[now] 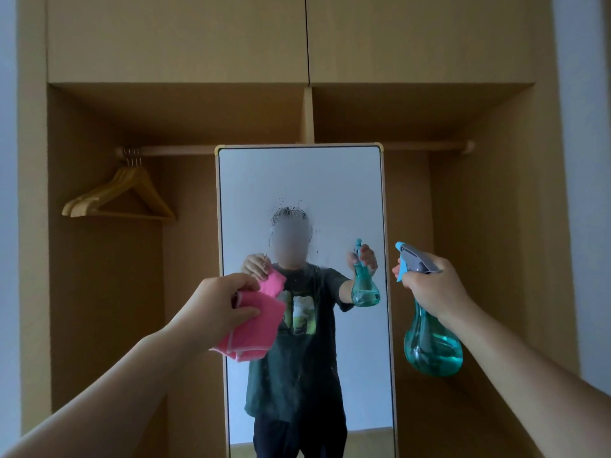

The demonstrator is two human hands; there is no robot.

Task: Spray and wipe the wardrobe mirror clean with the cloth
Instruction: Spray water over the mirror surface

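My left hand (pixel 215 305) grips the pink cloth (pixel 254 328), fingers curled round it, near the mirror (pixel 347 200), which stands ahead, speckled with droplets. My right hand (pixel 433 289) clasps the spray bottle (pixel 429 342) just right of the mirror's frame.

You are facing a mirror (pixel 347 193) whose glass is showing glossy and smooth, with fine droplets beading across its middle. The cloth (pixel 256 328) you are holding is looking like soft, matt pink fabric. The spray bottle (pixel 431 352) is showing glossy, see-through teal plastic under a matt grey plastic head. The wardrobe (pixel 165 38) is showing matt wood panels; the hangers (pixel 145 190) are showing smooth pale wood with metal hooks.
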